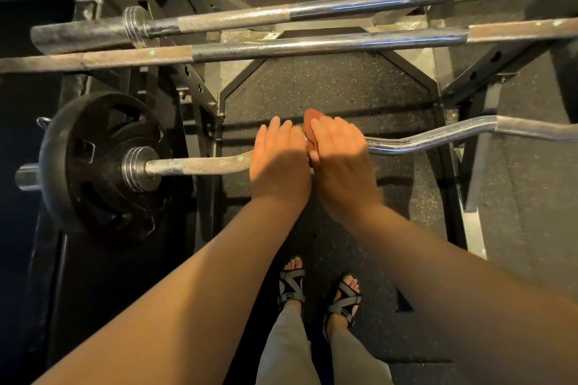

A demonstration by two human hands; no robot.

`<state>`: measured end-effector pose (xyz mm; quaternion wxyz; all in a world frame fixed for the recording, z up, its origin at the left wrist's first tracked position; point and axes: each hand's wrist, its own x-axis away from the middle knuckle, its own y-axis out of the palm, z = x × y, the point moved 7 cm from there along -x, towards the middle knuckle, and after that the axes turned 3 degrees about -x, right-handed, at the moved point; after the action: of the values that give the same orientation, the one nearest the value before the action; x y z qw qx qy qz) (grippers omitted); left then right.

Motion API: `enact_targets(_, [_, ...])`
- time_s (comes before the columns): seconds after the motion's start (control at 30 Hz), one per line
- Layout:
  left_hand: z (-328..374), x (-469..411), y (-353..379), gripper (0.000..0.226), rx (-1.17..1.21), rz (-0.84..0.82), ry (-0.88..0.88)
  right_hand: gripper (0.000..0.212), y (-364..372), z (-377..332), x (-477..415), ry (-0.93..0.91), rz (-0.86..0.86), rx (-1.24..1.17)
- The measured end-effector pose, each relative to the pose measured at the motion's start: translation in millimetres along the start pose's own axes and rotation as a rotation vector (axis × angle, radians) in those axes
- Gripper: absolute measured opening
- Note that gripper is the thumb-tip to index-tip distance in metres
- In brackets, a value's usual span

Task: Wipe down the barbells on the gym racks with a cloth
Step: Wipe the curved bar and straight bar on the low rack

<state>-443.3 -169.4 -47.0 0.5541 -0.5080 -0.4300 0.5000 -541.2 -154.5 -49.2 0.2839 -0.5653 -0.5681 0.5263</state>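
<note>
Near rack level, mid-span: curl bar [438,138], weight plate [90,194] on its left end. My left hand [278,159] lies flat on it, fingers straight; my right hand [341,156] pinches the cloth [311,119] against the bar. Risk: uneven pressing could roll the one-side-heavy bar, or the cloth slips

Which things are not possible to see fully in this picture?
Head view: most of the cloth is hidden under the right hand.
Head view: the left hand and right hand cover the middle of the curl bar.
Head view: the right edge cuts off the curl bar and the two upper barbells.
</note>
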Motion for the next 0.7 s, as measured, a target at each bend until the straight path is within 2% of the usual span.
enact_targets(0.07, [1.0, -1.0, -0.1, 0.035, 0.015, -0.016, -0.004, 0.037, -6.0, -1.3, 8.4, -0.04, 0.049, -0.05])
enact_targets(0.2, [1.8, 1.1, 1.9, 0.043, 0.026, -0.044, -0.007, 0.027, -0.5, 0.9, -22.3, -0.03, 0.084, 0.224])
enact_targets(0.3, [4.3, 1.6, -0.1, 0.051, 0.027, -0.064, -0.028, 0.026, 0.3, 2.8, -27.0, -0.033, 0.066, 0.261])
enact_targets(0.43, [6.8, -0.8, -2.9, 0.039, 0.002, -0.064, -0.036, 0.035, -11.3, 19.9, -9.5, -0.075, -0.08, 0.116])
enact_targets(0.5, [7.4, -0.3, -6.9, 0.027, 0.015, -0.044, -0.04, 0.036, -22.4, 34.7, -3.5, -0.07, -0.111, 0.142])
enact_targets(0.7, [11.9, -6.0, 2.4, 0.023, 0.05, -0.062, -0.005, 0.037, -4.0, 26.3, -13.1, 0.183, -0.015, 0.154])
